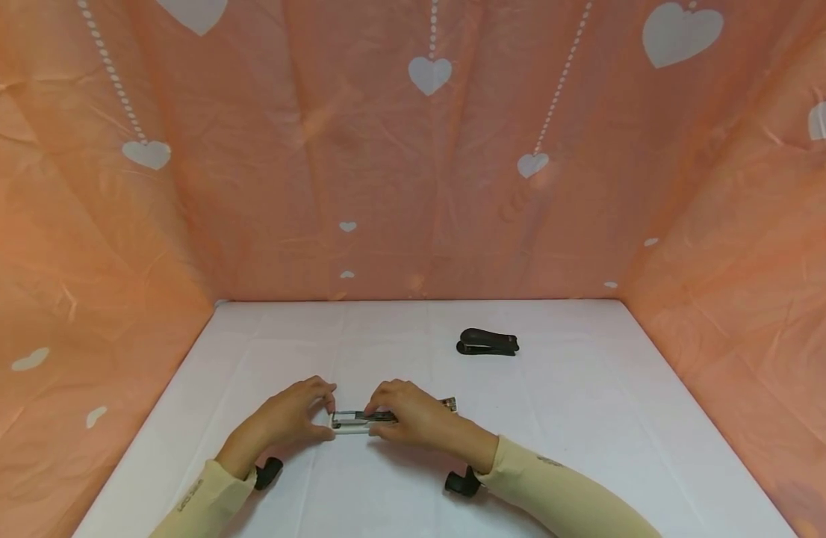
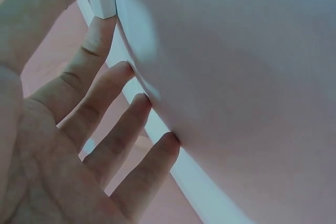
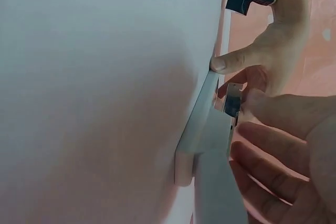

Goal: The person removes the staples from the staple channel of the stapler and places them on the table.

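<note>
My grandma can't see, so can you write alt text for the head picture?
A person's left grip holds one end of what looks like an opened white stapler on a white table, while the right grip holds its middle. A black stapler sits farther back.

head view faces forward, downward; wrist views sit near fingers.

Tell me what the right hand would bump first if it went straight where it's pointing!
Probably the left hand, at the end of the opened white stapler, though the right hand might sit higher; depth is unclear.
</note>
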{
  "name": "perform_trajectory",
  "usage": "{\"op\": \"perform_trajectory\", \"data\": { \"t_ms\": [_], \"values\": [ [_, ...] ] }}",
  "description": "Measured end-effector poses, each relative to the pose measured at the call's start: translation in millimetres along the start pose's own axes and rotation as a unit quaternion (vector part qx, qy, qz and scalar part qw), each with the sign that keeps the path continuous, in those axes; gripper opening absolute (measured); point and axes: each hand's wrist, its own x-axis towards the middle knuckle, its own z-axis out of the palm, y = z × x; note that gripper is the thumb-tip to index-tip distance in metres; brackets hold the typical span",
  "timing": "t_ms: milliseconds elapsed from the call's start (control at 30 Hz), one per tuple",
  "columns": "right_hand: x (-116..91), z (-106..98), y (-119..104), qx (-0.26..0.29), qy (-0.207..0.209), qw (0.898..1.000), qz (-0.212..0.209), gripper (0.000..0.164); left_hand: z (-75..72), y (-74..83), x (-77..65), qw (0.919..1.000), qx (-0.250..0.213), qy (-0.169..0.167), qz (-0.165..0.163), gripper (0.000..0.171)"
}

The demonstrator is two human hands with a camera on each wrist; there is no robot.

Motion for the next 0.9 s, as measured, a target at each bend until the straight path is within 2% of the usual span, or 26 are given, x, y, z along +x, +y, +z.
{"op": "perform_trajectory", "data": {
  "t_ms": [133, 300, 467, 700, 900],
  "values": [
    [3, 4, 0, -0.029, -0.011, 0.999, -0.014, 0.027, 0.0, 0.4, -0.4, 1.0000, -0.004, -0.001, 0.000, 0.035],
    [5, 9, -2, -0.038, -0.014, 0.999, -0.009, 0.028, 0.0, 1.7, -0.4, 1.0000, 0.002, 0.000, 0.007, 0.036],
    [5, 9, -4, -0.002, -0.022, 1.000, 0.010, 0.031, -1.1, 3.3, -0.9, 1.0000, 0.000, -0.002, 0.007, 0.036],
    [9, 10, -5, 0.059, -0.026, 0.998, 0.011, 0.035, -1.5, 2.1, -2.1, 0.9999, -0.009, 0.000, 0.010, 0.036],
    [10, 12, -6, 0.109, -0.023, 0.993, 0.042, 0.031, 0.3, 0.9, -3.5, 0.9998, -0.018, -0.002, 0.010, 0.035]
  ]
}}
